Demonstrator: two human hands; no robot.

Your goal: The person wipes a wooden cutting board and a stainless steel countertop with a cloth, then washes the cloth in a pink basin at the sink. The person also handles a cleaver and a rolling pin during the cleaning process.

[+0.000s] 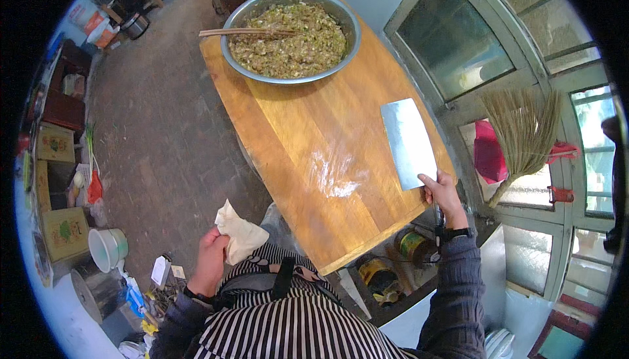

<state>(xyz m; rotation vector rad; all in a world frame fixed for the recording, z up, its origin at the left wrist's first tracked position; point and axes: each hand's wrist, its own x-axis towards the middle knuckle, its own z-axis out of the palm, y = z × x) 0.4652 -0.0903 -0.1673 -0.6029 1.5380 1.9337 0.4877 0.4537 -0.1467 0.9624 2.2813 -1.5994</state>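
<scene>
In my right hand (442,197) is a cleaver (409,145), its broad metal blade lying flat over the right side of the wooden board (295,128). Its handle is mostly hidden by my fingers and wrist. My left hand (212,256) pinches a crumpled pale paper or cloth piece (240,233), off the board's lower left edge. At the board's far end stands a large metal bowl (290,80) full of a chopped filling mixture (290,54). A pair of wooden chopsticks (231,32) rests in the mixture and sticks out over the bowl's left rim. A shiny, wet-looking patch marks the board's middle.
A straw broom (521,138) hangs by the window frames at the right. Below the board's near edge are containers (378,278) on a shelf. Cardboard boxes (64,233), a white bucket (105,250) and green onions (91,150) stand or lie along the left. A pot (134,26) sits at the far left.
</scene>
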